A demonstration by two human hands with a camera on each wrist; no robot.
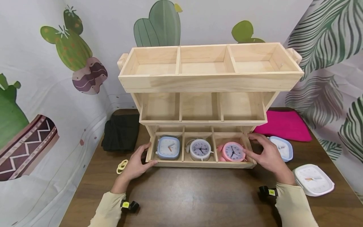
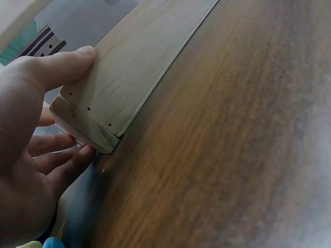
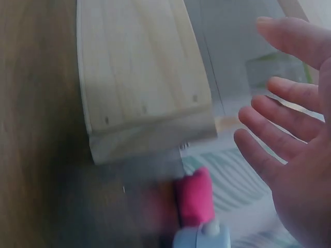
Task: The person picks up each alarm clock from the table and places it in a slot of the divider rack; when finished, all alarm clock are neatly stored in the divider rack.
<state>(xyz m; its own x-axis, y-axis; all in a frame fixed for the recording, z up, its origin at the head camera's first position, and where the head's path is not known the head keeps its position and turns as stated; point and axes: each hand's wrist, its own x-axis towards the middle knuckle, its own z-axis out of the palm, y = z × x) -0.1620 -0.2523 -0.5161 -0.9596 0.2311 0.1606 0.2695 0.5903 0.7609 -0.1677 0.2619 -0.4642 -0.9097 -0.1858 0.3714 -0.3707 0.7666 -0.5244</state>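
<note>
A dark brown wooden table (image 1: 198, 198) carries a three-tier pale wooden rack (image 1: 210, 82) at its middle. Left of the rack lie a folded black cloth (image 1: 121, 131) and a pale yellow ring (image 1: 122, 166). To the right lie a folded pink cloth (image 1: 285, 125), a blue-rimmed square clock (image 1: 283, 147) and, nearer, a white square clock (image 1: 313, 179)

Three-tiered wooden rack (image 1: 210, 83) upright on table, clocks in bottom tier.
</note>
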